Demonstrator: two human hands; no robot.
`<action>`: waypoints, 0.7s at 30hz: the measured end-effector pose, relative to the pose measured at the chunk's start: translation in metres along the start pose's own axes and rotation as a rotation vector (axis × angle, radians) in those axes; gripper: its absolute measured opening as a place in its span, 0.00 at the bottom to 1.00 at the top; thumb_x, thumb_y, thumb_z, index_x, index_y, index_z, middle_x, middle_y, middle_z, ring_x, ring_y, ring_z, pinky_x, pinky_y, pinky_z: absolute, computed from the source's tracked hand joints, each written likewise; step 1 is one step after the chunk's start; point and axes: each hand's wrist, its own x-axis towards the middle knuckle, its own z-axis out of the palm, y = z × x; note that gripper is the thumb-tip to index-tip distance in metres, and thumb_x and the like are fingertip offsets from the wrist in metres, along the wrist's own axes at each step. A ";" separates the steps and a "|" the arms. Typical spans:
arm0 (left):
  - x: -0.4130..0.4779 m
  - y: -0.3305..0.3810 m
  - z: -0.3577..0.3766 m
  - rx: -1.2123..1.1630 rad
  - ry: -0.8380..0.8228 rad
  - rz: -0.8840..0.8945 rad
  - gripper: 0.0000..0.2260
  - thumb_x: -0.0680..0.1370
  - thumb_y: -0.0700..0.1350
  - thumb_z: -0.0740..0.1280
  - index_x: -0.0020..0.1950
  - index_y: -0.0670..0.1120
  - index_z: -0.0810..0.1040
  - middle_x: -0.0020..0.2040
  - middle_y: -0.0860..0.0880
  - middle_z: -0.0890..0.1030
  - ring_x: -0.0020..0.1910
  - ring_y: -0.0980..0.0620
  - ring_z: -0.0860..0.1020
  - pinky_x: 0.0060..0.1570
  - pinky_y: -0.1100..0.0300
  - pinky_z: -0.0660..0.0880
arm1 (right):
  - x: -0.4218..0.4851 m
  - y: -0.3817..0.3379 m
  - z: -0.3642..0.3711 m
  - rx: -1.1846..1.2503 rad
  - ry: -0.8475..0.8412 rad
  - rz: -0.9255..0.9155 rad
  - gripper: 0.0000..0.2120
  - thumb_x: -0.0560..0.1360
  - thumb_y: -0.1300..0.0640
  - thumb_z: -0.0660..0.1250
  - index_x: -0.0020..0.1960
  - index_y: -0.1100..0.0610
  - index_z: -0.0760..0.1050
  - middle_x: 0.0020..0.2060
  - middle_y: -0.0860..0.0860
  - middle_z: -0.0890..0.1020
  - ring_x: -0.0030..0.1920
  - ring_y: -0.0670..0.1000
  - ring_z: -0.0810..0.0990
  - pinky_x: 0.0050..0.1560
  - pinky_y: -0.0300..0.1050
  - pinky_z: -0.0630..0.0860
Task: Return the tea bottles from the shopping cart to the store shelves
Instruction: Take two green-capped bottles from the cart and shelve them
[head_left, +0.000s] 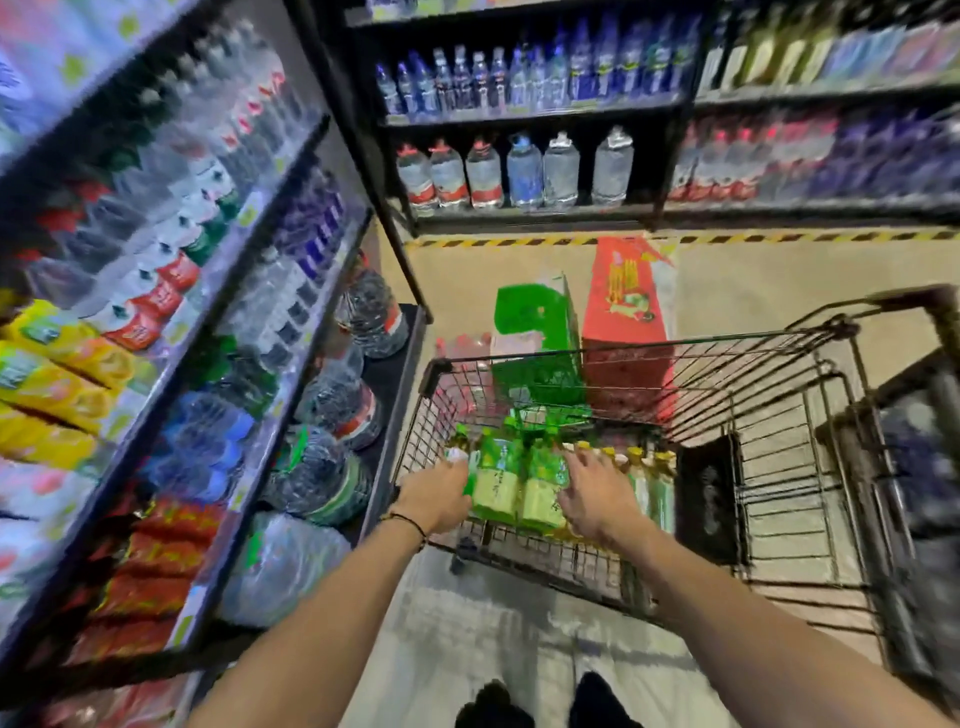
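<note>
Several green-labelled tea bottles (511, 480) stand packed at the near-left end of a wire shopping cart (717, 395). More bottles with yellow caps (641, 467) stand to their right. My left hand (434, 496) is inside the cart against the left side of the green bottles, fingers curled around one. My right hand (589, 491) rests with spread fingers on the right side of the same group. Motion blur hides the exact grip of both hands. The store shelves (171, 291) on the left hold rows of bottled drinks.
A second shelf unit (535, 117) of water bottles lines the far wall. A green carton (535, 322) and a red carton (626, 296) stand on the floor beyond the cart. Large water jugs (340, 395) fill the low left shelf. Another cart (919, 457) is at right.
</note>
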 end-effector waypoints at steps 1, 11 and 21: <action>0.012 -0.002 0.001 -0.024 -0.022 0.010 0.22 0.82 0.51 0.63 0.74 0.43 0.67 0.69 0.41 0.76 0.66 0.39 0.77 0.62 0.45 0.77 | 0.007 0.003 0.001 0.019 -0.001 0.022 0.31 0.81 0.47 0.61 0.79 0.55 0.57 0.75 0.58 0.65 0.73 0.60 0.66 0.72 0.58 0.69; 0.124 0.006 0.036 -0.242 -0.080 -0.082 0.34 0.81 0.58 0.68 0.80 0.40 0.61 0.71 0.37 0.73 0.68 0.37 0.75 0.67 0.43 0.76 | 0.045 0.035 0.050 0.230 -0.012 0.259 0.28 0.80 0.49 0.64 0.77 0.55 0.60 0.70 0.57 0.71 0.67 0.58 0.72 0.67 0.56 0.74; 0.196 0.014 0.112 -0.540 -0.162 -0.229 0.58 0.74 0.67 0.73 0.84 0.41 0.38 0.84 0.36 0.51 0.83 0.34 0.52 0.80 0.39 0.57 | 0.075 0.057 0.115 0.312 -0.078 0.358 0.29 0.83 0.45 0.60 0.80 0.55 0.57 0.73 0.58 0.69 0.72 0.58 0.69 0.73 0.56 0.66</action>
